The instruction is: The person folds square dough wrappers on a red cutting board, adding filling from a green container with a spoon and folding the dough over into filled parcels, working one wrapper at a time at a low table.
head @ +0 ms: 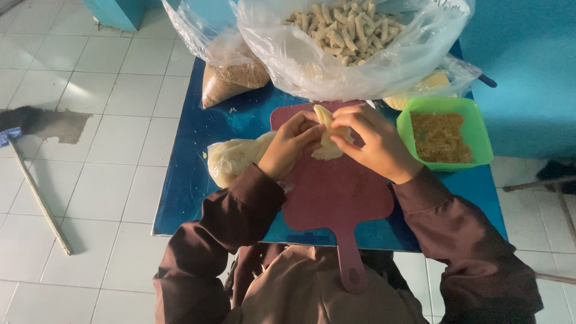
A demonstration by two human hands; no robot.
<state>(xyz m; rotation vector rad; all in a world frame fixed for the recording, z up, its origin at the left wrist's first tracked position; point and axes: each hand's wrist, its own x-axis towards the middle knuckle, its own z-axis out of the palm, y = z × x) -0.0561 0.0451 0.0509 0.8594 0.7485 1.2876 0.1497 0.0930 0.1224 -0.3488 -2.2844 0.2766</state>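
Dough piece (328, 137) is pinched between the left hand (290, 144) and right hand (377, 141) above a maroon cutting board (336, 192). Board lies on a blue table (186, 180); white floor tiles (102, 84) stretch left.

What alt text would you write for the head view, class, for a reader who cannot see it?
Left hand and right hand fold a pale dough piece over a maroon cutting board on a blue table. Alongside: green tub of crumbs, bag of finished rolls.

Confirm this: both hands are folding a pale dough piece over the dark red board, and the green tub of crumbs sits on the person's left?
Not quite. In the head view the green tub is on the person's right. Both the left hand and right hand do hold the dough piece over the dark red board.
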